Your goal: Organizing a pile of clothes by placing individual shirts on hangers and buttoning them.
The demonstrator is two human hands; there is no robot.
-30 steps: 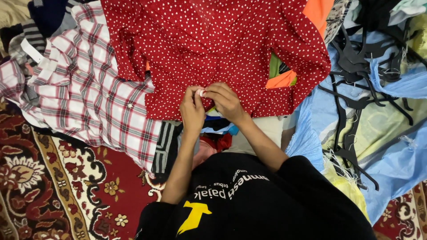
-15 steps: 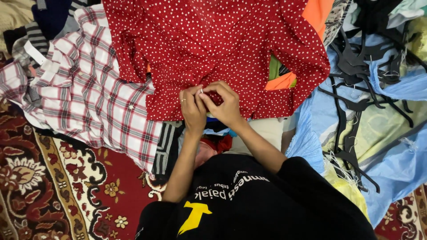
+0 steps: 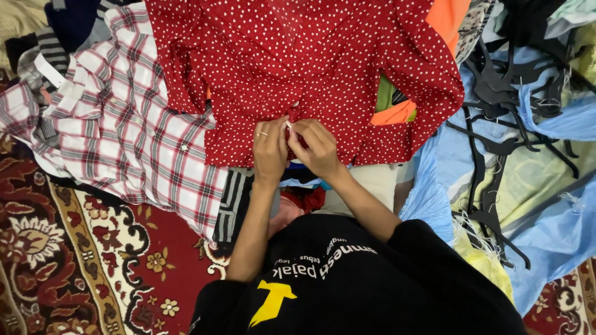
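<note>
A red shirt with small white dots (image 3: 310,62) lies spread front-up on a pile of clothes. My left hand (image 3: 270,149) and my right hand (image 3: 316,147) meet at the shirt's lower front, just above the hem. Both pinch the fabric edges there around a small white button (image 3: 287,126). A ring shows on my left hand. My black sleeves and chest fill the bottom of the view.
A red-and-white plaid shirt (image 3: 124,130) lies to the left, partly under the red one. Black plastic hangers (image 3: 490,118) and blue sheeting (image 3: 546,229) lie to the right. An orange garment (image 3: 447,15) peeks out behind. A patterned red carpet (image 3: 74,260) covers the floor.
My hands shifted slightly upward on the shirt front and pinched closer together around the button. The shirt stayed in place.
</note>
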